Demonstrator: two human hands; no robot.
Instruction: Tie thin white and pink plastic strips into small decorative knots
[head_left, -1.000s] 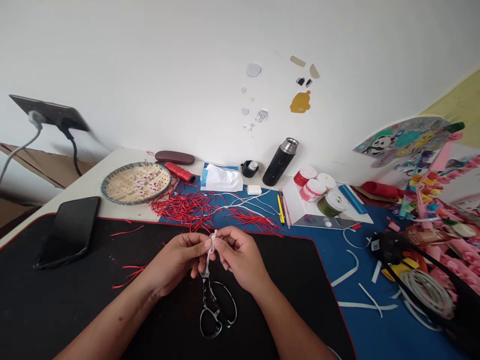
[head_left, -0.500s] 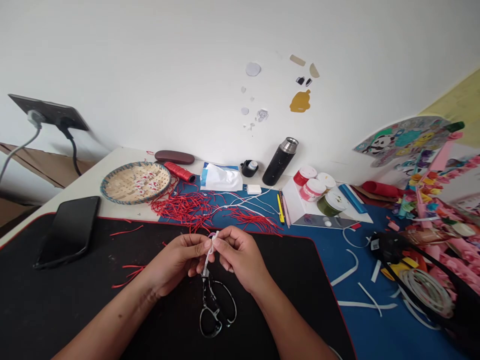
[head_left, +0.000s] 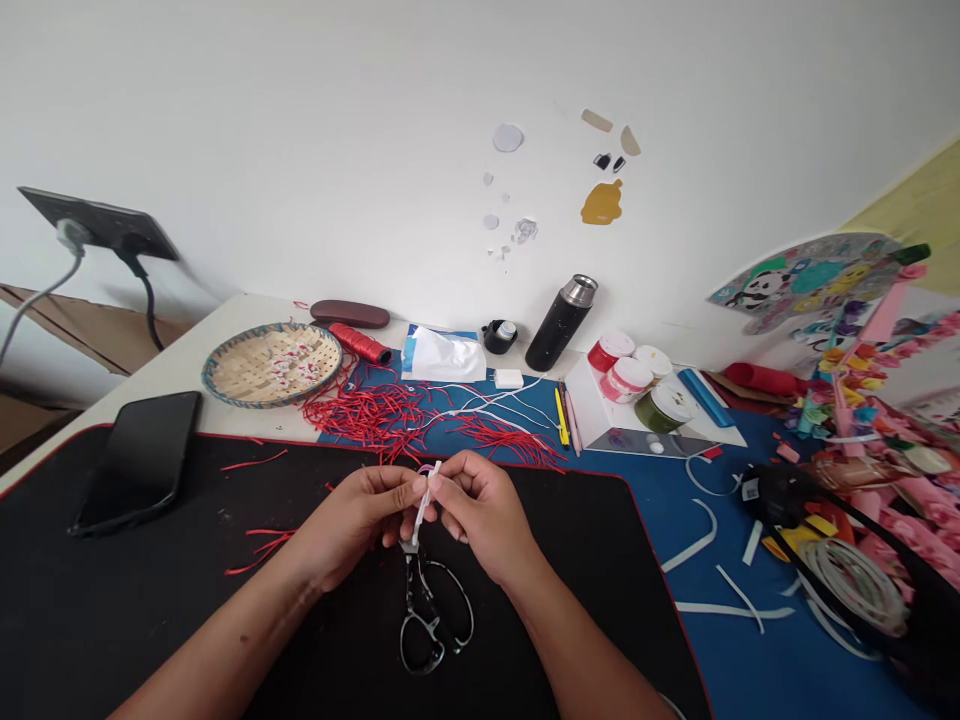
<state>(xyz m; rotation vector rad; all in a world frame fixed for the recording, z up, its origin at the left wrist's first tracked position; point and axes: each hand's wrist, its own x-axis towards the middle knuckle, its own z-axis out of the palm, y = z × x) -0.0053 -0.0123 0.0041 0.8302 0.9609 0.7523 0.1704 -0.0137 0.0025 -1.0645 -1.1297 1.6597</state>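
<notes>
- Left hand (head_left: 349,520) and right hand (head_left: 480,515) sit above the black desk mat (head_left: 585,570), their fingers (head_left: 409,486) pinching a white strip (head_left: 424,505) (a small pink loop shows at its top).
- Black-handled scissors (head_left: 431,610) lie on the mat, just below the hands.
- Red cord snippets (head_left: 259,548) lie left of them on the mat.
- Beyond the mat's far edge, on the tabletop (head_left: 150,385): tangled red cords (head_left: 367,415) and a woven basket (head_left: 225,375).

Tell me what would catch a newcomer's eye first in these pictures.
At the centre, the left hand and right hand pinch a white strip above a pair of scissors lying on a black desk mat. Just beyond them, a tangle of red cords spreads across a blue mat. A heap of pink and multicoloured craft pieces fills the right edge.
</notes>
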